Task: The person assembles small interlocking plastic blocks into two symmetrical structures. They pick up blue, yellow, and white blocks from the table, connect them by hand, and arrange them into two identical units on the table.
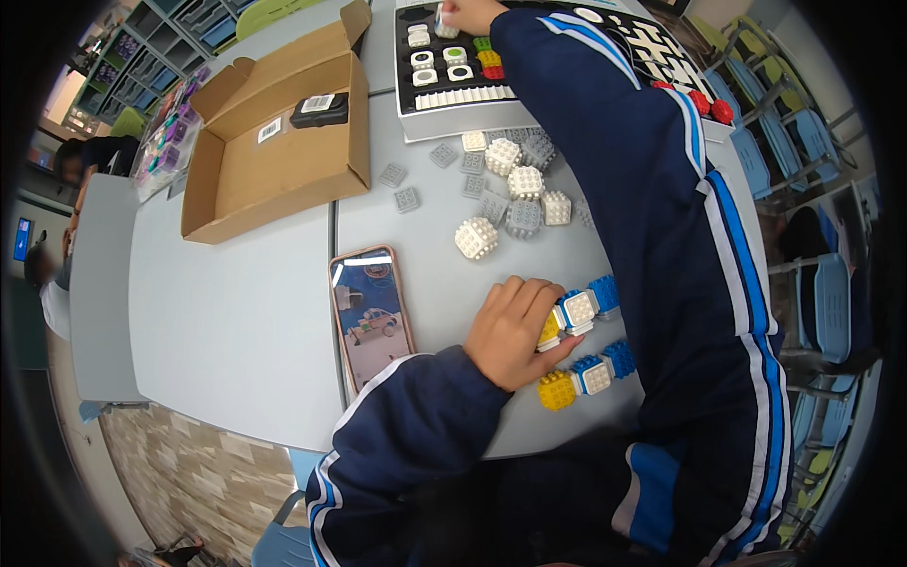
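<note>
My left hand (511, 333) is closed around one end of a row of joined building blocks (579, 310), yellow, white and blue with studs. Beside it on the table lies a second, similar row of blocks (595, 375), its yellow end toward the left. My right arm stretches far forward across the table. At the far side, my right hand (472, 13) pinches a small white block (446, 23) above the black parts tray (408, 74). White blocks with round marks, green, yellow and red pieces sit in that tray. My right sleeve hides part of it.
Loose white studded blocks (476, 238) and grey plates (406, 198) lie mid-table. A phone (374, 317) showing a model picture rests left of my left hand. Farther left stands an open cardboard box (255, 189) with a black item (319, 111). Blue chairs (820, 312) line the right.
</note>
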`<state>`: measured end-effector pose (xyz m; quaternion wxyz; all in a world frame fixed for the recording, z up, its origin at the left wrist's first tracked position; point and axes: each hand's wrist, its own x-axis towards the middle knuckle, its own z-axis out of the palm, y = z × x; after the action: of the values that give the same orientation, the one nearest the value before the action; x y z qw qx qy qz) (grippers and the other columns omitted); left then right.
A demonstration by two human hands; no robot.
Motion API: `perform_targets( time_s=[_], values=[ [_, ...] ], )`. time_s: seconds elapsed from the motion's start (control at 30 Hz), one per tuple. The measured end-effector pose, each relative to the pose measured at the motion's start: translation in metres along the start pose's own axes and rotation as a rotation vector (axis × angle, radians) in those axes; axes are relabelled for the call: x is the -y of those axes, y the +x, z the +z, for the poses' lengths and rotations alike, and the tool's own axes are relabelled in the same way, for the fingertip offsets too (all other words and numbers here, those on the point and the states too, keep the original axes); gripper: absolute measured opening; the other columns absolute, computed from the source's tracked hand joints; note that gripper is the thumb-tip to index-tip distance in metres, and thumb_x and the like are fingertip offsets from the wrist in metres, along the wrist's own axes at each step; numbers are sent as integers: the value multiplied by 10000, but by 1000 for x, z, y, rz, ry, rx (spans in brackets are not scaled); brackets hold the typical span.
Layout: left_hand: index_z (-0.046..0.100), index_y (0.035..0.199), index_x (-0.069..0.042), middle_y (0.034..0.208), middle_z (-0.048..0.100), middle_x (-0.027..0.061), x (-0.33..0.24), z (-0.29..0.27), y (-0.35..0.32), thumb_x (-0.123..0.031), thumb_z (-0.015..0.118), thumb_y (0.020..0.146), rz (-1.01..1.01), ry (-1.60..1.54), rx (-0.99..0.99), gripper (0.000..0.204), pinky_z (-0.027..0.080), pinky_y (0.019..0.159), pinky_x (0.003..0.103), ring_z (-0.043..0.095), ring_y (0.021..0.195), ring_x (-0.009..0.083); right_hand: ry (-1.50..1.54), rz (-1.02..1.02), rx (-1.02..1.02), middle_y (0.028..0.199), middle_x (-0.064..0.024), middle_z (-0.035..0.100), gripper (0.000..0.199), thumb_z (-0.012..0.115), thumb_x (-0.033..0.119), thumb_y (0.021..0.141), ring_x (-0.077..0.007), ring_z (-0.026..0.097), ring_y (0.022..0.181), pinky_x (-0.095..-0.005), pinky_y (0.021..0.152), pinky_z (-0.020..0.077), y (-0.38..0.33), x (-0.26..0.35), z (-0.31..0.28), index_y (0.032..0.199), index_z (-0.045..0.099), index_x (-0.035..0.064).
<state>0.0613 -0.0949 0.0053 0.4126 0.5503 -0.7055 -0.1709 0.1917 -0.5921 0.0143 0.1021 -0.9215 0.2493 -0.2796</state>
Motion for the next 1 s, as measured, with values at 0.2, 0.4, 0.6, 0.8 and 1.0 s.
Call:
perform_targets(
  time_s=[0.2,0.4,0.6,0.8,1.0],
  values=[
    [642,1122,-22,1068,656,122,8,-7,-13,-229,859,785,-73,47,-7,451,462,850,383,590,946,310,1354,126,99,917,-131,689,220,639,40,899,-241,719,826,-437,661,618,4,42,22,1113,661,-4],
    [645,1126,-28,1076,660,121,0,2,2,-234,859,787,23,-19,6,451,462,856,377,594,951,307,991,263,197,904,-148,689,172,631,72,904,-241,707,810,-449,749,605,18,-26,-2,1034,720,4],
    [638,1140,-25,1085,655,120,10,-7,-14,-233,860,784,-55,43,-10,469,463,861,376,589,955,305,-43,-40,-122,1189,-395,582,215,658,156,874,-489,689,929,-604,990,504,-19,90,52,1026,765,49],
    [632,1148,-23,1088,648,109,10,-4,-11,-223,859,777,-24,32,-6,479,461,856,377,585,952,299,-298,-60,47,1327,-392,531,246,708,175,852,-509,656,1110,-561,970,547,-18,105,34,1052,766,44],
    [636,1147,-27,1078,649,99,8,-1,-7,-223,863,773,-19,19,8,479,448,861,376,581,948,289,-286,-68,111,1329,-349,549,292,754,233,828,-491,663,1096,-554,950,556,-17,94,17,1038,764,30]
  ],
)
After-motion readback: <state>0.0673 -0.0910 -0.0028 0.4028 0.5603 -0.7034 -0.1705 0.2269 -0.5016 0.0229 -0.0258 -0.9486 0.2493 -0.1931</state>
